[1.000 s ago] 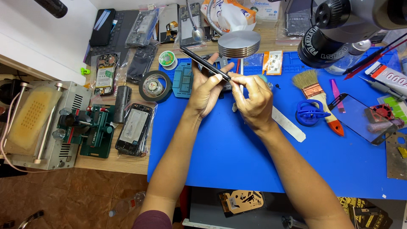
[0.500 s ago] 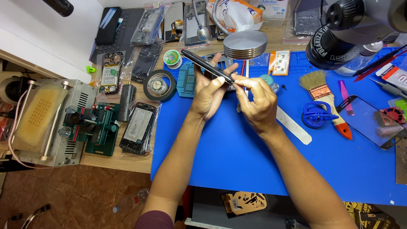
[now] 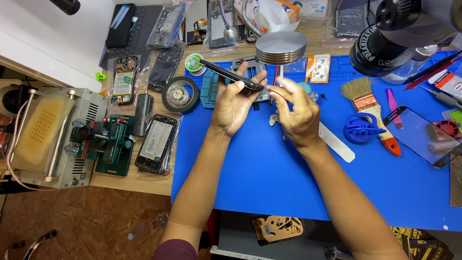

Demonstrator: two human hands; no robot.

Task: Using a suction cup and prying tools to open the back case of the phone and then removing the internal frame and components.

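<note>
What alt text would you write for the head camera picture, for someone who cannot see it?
Seen from above, a person's left hand holds a dark phone edge-up over a blue work mat, while the right hand touches its near end with the fingertips. Around them lie a paintbrush, a roll of black tape, stacked metal discs and bagged phone parts.

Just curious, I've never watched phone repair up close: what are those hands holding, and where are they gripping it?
The left hand grips a slim black smartphone by its near end, edge-up. The right hand pinches something thin at that end; what it is cannot be told.
</note>
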